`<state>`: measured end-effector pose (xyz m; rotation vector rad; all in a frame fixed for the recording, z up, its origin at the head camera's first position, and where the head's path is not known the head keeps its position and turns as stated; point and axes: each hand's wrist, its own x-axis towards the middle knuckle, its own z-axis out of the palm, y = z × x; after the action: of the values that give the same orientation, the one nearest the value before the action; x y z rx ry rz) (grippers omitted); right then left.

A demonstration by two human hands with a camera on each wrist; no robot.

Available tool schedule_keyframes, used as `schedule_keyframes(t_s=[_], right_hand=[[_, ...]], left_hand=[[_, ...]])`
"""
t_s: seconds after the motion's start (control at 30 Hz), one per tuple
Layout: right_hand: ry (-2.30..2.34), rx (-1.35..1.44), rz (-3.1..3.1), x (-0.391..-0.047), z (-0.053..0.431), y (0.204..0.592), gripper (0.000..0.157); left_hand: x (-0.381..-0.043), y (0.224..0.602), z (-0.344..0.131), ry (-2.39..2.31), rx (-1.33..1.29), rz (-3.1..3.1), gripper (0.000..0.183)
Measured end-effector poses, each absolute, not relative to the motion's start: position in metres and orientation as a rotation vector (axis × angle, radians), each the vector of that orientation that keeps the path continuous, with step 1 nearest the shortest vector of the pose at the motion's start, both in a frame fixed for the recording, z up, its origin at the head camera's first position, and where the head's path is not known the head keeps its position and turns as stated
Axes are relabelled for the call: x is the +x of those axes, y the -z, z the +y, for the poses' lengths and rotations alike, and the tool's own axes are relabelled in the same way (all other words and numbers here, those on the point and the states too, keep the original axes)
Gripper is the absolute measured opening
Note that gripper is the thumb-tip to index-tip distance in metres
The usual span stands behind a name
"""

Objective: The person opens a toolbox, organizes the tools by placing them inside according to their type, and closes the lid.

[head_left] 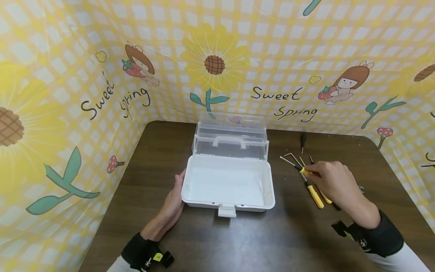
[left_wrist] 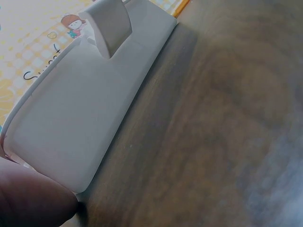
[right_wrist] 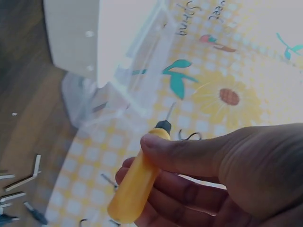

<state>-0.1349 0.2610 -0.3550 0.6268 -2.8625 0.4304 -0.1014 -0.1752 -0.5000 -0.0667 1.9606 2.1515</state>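
Fingers of the left hand (head_left: 172, 200) are touching a white box (head_left: 224, 177); whether they are curling beneath it, I cannot tell. Beyond and to the right, the right hand (head_left: 336, 181) is pinching a screwdriver (right_wrist: 135, 189) above loose tools (head_left: 314, 194). The screwdriver is probably feeling light and stiff, its smooth plastic slightly slippery, with the thick handle offering the surest hold. It is showing yellow, with a black collar and thin metal shaft. Behind, a clear lid (head_left: 234, 151) is standing open.

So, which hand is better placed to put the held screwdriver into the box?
Probably the right hand: it holds the yellow screwdriver beside the open box, while the left hand touches the box's side.
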Motion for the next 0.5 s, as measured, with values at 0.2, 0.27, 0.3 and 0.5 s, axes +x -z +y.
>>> schedule_keyframes(t_s=[0.2, 0.27, 0.3, 0.5], right_hand=[[-0.430, 0.698, -2.856, -0.137, 0.242, 0.339, 0.019], [-0.427, 0.730, -2.834, -0.140, 0.235, 0.335, 0.019], [-0.426, 0.744, -2.824, -0.142, 0.231, 0.333, 0.019], [-0.459, 0.821, -2.803, -0.163, 0.211, 0.334, 0.021]], left_hand=[[-0.101, 0.501, -0.175, -2.133, -0.089, 1.970, 0.085], [-0.101, 0.501, -0.175, -2.128, -0.085, 1.975, 0.085], [-0.101, 0.501, -0.175, -2.128, -0.081, 1.975, 0.084], [-0.103, 0.500, -0.175, -2.140, -0.063, 1.968, 0.084]])
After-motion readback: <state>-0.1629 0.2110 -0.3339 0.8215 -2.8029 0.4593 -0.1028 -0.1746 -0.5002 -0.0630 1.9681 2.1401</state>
